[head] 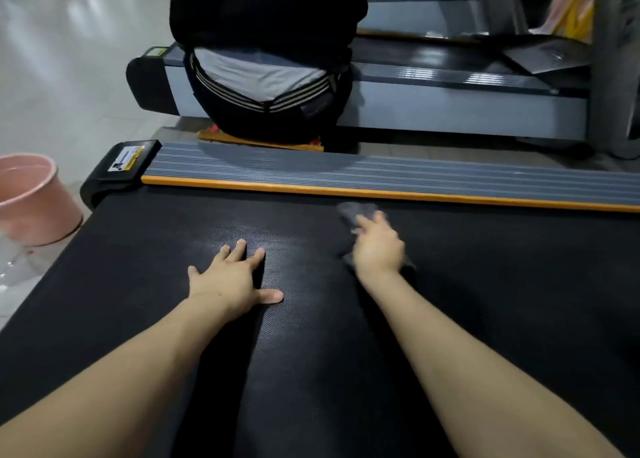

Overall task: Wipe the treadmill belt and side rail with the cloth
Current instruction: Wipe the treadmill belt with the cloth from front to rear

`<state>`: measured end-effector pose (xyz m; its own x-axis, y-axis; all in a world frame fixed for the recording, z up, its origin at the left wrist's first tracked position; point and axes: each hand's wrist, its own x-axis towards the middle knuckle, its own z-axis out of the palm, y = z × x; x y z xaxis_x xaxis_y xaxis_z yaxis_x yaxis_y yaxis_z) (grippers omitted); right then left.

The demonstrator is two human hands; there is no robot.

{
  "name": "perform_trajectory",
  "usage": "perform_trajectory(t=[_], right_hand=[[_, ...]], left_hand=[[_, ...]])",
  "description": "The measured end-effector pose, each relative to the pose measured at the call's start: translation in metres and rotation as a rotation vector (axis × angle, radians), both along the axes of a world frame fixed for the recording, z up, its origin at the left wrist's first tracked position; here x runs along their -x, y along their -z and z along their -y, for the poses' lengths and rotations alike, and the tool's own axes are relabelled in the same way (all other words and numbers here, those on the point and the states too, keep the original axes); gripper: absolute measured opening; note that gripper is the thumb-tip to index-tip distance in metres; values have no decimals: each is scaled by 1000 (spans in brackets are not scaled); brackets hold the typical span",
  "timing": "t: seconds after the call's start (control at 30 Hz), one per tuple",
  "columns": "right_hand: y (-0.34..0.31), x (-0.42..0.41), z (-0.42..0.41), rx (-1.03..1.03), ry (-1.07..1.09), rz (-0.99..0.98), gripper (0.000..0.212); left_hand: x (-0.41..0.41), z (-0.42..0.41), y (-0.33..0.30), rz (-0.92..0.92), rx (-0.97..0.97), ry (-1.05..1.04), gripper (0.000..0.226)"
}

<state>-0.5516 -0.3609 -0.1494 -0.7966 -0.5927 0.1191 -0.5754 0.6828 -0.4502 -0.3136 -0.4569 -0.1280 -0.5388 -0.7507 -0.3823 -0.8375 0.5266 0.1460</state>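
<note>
Belt wipe in progress, side rail likely next.
Dark cloth (358,211) lies under the right hand (379,246), flat fingers pressing it on the belt (485,284), cloth edge poking out past the fingertips, near the side rail (381,177) just beyond. Left hand (235,277) rests beside it, splayed flat, bracing, holding nothing. Next move probably needs a reach onto the rail.

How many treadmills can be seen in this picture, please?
3. The nearest treadmill lies under both hands; a second treadmill stands behind it; a third treadmill is farther back, partly hidden. More may be hidden.
</note>
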Motion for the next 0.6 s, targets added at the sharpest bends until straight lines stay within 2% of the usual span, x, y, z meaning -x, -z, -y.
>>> perform_trajectory(t=[0.1, 0.2, 0.27, 0.43, 0.53, 0.6], right_hand=[[4, -57, 42, 3, -375, -53, 28], [4, -50, 36, 16, -503, -25, 33], [6, -16, 5, 38, -435, -13, 34], [4, 68, -87, 64, -4, -36, 33], [8, 63, -85, 89, 127, -9, 37], [13, 30, -50, 85, 83, 6, 36]], left_hand=[[-2, 2, 2, 8, 12, -1, 107], [-1, 0, 2, 28, 20, 7, 106], [1, -1, -2, 45, 7, 7, 105], [5, -2, -4, 49, -12, 4, 105], [6, -2, -2, 43, -7, 5, 105], [7, -1, -2, 35, -10, 3, 104]])
